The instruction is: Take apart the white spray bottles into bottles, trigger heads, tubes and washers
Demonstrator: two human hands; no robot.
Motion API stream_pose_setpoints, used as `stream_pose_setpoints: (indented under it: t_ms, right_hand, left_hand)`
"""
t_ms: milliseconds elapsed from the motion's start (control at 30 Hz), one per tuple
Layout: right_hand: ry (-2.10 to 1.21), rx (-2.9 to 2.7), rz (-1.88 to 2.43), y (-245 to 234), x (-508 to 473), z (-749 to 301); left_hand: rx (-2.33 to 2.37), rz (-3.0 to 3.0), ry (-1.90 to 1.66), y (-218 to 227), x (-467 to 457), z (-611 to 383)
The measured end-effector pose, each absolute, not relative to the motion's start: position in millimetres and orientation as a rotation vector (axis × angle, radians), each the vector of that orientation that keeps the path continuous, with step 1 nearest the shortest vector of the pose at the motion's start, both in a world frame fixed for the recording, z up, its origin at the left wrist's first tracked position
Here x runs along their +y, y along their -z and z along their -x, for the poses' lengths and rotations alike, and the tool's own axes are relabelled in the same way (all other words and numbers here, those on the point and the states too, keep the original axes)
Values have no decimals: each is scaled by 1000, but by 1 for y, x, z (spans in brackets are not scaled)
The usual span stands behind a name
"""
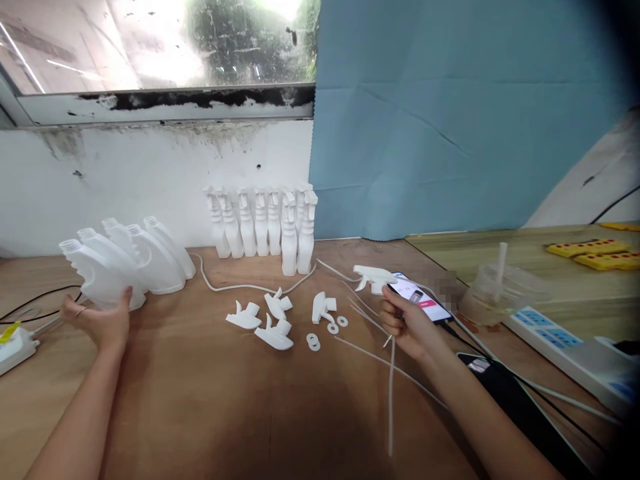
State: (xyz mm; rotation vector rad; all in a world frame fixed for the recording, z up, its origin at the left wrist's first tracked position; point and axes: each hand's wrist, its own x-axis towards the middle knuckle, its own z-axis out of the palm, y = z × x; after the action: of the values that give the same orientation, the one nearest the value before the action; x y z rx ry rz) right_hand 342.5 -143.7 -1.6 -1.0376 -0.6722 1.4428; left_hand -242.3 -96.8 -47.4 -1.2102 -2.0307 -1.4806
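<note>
My left hand [103, 323] has its thumb and fingers spread wide at the base of the nearest white plastic bottle [103, 277], in a group of several capless bottles; whether it touches the bottle is hard to tell. My right hand [403, 323] is closed on a white trigger sprayer head [374, 277], whose thin dip tube [391, 407] hangs down below the fingers. Between the hands lie several loose sprayer heads [274, 335], several white washers [313, 343] and loose thin tubes [367, 351].
Assembled spray bottles [261, 227] stand in a group near the wall. Behind my right hand lies a lit phone [430, 308] with a cable. At right are a clear plastic cup [485, 297], a power strip [550, 337] and yellow pieces [590, 248]. A white cord [235, 289] crosses the table.
</note>
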Motion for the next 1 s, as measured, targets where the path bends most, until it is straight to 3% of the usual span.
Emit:
stream_pose_setpoints:
  t_ms: [100, 200, 367, 467, 700, 1000]
  right_hand:
    - [-1288, -842, 1297, 3, -143, -345]
    - [-959, -1084, 1480, 12, -140, -347]
    - [-336, -1486, 1401, 20, -137, -345]
    - [-112, -1648, 1354, 15, -143, -336]
    - [-104, -2037, 1041, 13, -169, -287]
    - [-27, -2310, 717, 24, -176, -273]
  left_hand:
    - [-1895, 1100, 1490, 45, -103, 233]
    - [-1684, 1405, 1378, 39, -107, 201]
    - [-1468, 1881, 1269, 42, -118, 105]
    - [-1224, 2359, 1395, 47, -141, 43]
    - [-1105, 2932, 1637, 41, -183, -51]
    - [-1383, 3189, 1915, 39, -179, -57]
